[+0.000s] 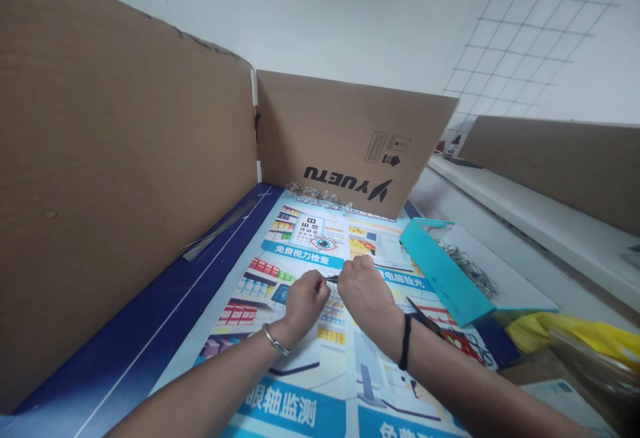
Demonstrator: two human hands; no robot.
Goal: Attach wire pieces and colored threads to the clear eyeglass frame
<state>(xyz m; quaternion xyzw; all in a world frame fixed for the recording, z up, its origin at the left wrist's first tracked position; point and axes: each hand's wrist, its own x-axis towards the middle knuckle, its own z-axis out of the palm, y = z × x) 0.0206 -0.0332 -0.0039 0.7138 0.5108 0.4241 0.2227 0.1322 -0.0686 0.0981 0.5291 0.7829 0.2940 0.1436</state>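
Note:
My left hand point(305, 301) is closed in a pinch above the printed sheet point(270, 278). What sits between its fingertips is too small to make out. Just beside it, my right hand point(365, 295) is wrapped round what look like small pliers, mostly hidden in the palm. Only the dark pointed tip of the pliers point(332, 279) shows, reaching left to the pinched fingers of my left hand.
A turquoise-edged box point(445, 278) with a heap of thin wire pieces point(470, 268) stands at right. Red and black cords point(465, 348) and a dark pointed tool point(423, 315) lie near my right forearm. Cardboard panels point(320, 125) rise left and behind. Clear bits point(320, 195) line the back; thin strips point(220, 230) lie left.

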